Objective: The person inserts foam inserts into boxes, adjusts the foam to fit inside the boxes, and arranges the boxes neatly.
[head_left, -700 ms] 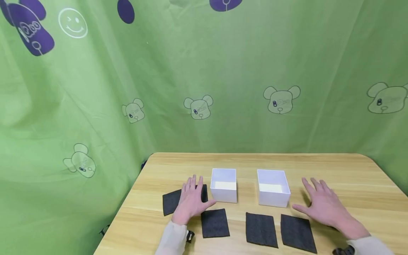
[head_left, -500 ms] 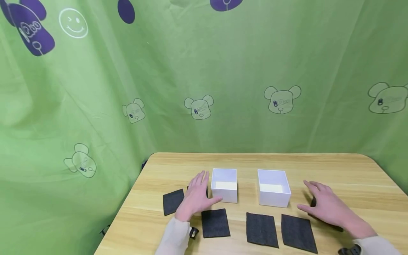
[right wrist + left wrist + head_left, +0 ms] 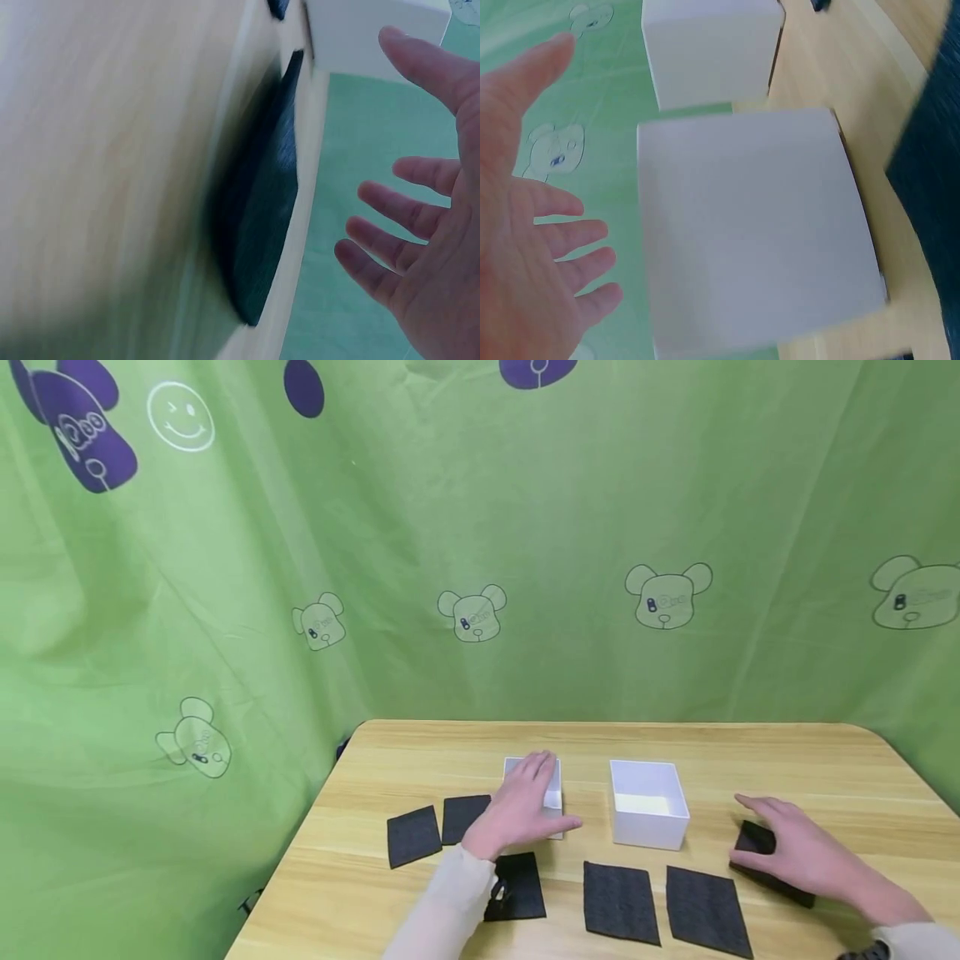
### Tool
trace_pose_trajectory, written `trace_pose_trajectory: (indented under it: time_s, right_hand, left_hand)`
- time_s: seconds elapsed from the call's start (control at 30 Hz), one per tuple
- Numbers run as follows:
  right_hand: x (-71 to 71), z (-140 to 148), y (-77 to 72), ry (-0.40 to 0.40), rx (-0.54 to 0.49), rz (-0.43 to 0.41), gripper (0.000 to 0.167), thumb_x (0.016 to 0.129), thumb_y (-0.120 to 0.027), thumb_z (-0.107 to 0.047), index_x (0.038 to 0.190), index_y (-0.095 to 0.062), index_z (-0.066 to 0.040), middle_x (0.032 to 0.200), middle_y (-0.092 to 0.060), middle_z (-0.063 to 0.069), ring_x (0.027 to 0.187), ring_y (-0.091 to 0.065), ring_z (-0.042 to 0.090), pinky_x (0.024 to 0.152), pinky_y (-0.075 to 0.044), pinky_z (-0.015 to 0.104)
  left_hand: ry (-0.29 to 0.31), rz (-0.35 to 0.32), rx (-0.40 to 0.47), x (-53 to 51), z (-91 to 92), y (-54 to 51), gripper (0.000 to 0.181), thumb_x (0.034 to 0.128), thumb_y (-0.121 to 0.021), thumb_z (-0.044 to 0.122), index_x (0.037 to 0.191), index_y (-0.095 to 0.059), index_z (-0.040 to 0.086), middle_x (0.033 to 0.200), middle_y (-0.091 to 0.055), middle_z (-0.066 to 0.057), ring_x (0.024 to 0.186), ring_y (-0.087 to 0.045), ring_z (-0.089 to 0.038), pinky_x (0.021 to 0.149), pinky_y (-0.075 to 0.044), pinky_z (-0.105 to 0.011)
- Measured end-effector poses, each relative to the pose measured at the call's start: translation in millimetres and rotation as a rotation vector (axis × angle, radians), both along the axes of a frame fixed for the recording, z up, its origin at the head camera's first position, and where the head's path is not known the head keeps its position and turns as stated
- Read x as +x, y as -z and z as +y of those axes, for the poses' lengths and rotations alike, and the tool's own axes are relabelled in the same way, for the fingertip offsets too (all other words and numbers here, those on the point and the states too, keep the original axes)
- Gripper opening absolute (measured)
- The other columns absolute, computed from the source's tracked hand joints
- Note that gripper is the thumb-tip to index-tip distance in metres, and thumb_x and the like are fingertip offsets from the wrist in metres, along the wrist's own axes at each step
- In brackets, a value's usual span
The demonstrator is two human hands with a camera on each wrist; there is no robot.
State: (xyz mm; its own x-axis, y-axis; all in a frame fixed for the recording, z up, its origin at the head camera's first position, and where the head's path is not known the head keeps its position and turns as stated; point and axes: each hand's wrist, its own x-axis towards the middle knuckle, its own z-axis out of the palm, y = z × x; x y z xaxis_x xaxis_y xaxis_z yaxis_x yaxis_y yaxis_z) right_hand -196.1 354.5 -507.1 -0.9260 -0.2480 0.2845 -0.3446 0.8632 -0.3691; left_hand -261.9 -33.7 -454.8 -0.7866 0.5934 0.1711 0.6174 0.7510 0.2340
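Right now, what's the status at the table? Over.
Left grip empty, near left white box. Right grip empty, near black pad. Left grip partly blocks head view of box.

Open-topped white box [image 3: 757, 232], black sheet [image 3: 266, 202]

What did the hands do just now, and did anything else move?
The left hand moved right, from the black squares on the left to in front of the left white box in the head view. The right hand shifted slightly right. Nothing was grabbed or let go. The boxes and squares stayed put.
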Motion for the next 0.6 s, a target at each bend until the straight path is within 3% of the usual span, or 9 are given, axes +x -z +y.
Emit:
trace_pose_trajectory:
  time_s: [0.37,0.6]
  right_hand:
    - [7.1,24.8,14.3,0.016,0.022,0.013,0.088,0.066,-0.084,-0.043,0.127,-0.049,0.011,0.117,-0.051,0.032,0.106,-0.045,0.049,0.082,-0.039,0.06]
    - [11.6,35.9,21.0,0.029,0.029,-0.014,0.093,0.065,-0.084,-0.043,0.131,-0.044,0.01,0.122,-0.046,0.032,0.106,-0.042,0.052,0.081,-0.036,0.064]
  left_hand:
    - [0.09,-0.059,0.041,-7.6,43.9,1.0,0.103,0.0804,-0.056,0.068,0.152,-0.015,0.007,0.156,-0.016,-0.004,0.142,-0.014,-0.016,0.113,-0.013,-0.029]
    - [0.087,-0.118,0.075,-12.0,63.1,5.3,0.106,0.0781,-0.061,0.066,0.152,-0.012,0.008,0.157,-0.012,-0.002,0.141,-0.013,-0.014,0.112,-0.015,-0.027]
